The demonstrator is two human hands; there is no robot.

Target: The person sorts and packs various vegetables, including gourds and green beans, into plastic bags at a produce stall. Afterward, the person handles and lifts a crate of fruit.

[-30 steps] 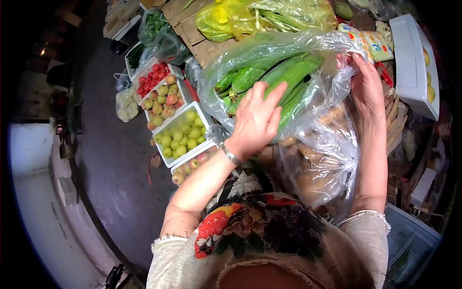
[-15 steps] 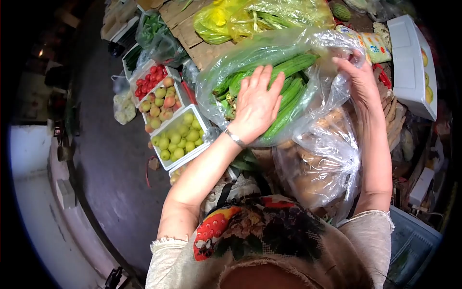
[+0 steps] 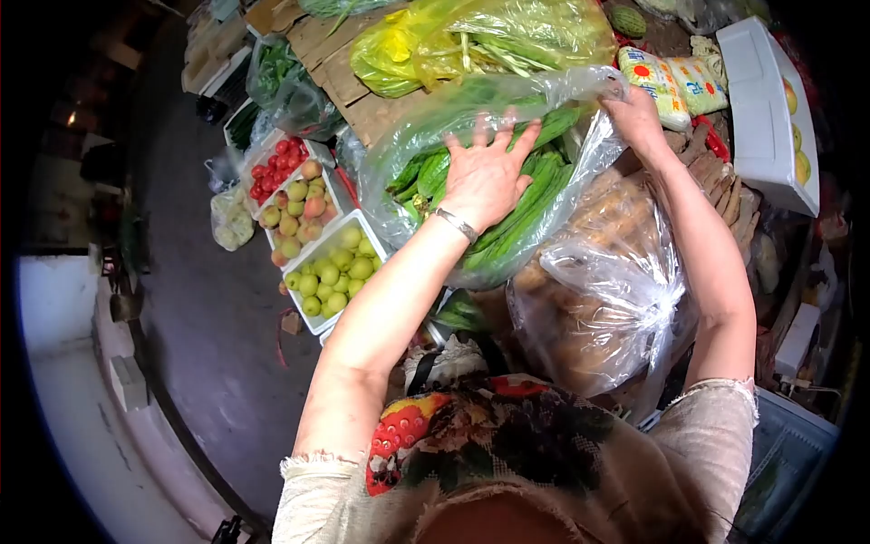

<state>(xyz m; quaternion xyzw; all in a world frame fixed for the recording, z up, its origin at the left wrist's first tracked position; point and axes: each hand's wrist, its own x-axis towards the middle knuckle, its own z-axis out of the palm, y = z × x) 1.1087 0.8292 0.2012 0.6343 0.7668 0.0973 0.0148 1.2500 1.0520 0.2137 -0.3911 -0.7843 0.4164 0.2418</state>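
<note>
Long green ridged gourds (image 3: 535, 195) lie in a clear plastic bag (image 3: 385, 172) whose mouth faces me. My left hand (image 3: 487, 177), with a metal bracelet at the wrist, rests palm down on the gourds with its fingers spread, the fingertips under the bag's far edge. At the bag's right edge, my right hand (image 3: 634, 118) is closed on the gathered plastic. Below it sits a tied clear bag of brown, root-like produce (image 3: 589, 317).
White boxes hold green fruit (image 3: 337, 279), peaches (image 3: 299, 213) and red tomatoes (image 3: 276, 170) at left. A yellow bag of greens (image 3: 507, 41) lies beyond on cardboard (image 3: 335, 63). A white foam box (image 3: 766, 118) stands at right.
My left hand has spread its fingers and reached farther over the gourds. My right hand has closed and moved left with the bag's edge, uncovering more of the brown produce bag.
</note>
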